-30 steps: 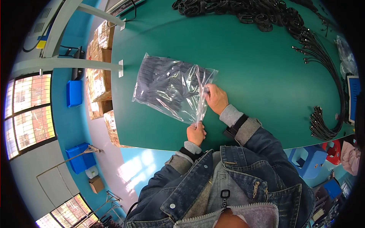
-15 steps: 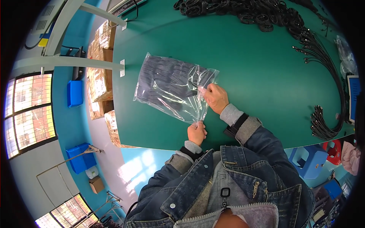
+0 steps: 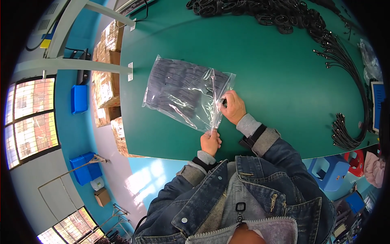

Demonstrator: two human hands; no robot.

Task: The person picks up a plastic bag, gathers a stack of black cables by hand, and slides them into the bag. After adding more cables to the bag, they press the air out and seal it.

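Note:
A clear plastic bag (image 3: pixel 185 112) lies tilted on the green table, filled with rows of dark grey, thin bundled strands whose exact kind I cannot make out. My left hand (image 3: pixel 210 143) is closed on the bag's gathered near corner. At the bag's right edge, my right hand (image 3: pixel 234 109) has its fingers curled, with thumb and forefinger at the plastic. A small dark spot shows between those fingertips, too small to name. The plastic is creased and drawn together between the two hands.
Coiled black cables (image 3: pixel 260 12) are heaped along the far side of the green table (image 3: pixel 280 73). A long cable bundle (image 3: pixel 363 93) curves down the right. Cardboard boxes (image 3: pixel 107 87) stand beyond the left edge, near a white metal frame (image 3: pixel 93 65). A blue stool (image 3: pixel 331 173) is at lower right.
My right hand has drawn back slightly to the right, its thumb sliding off the bag's top toward the edge. My left hand stays at the near corner.

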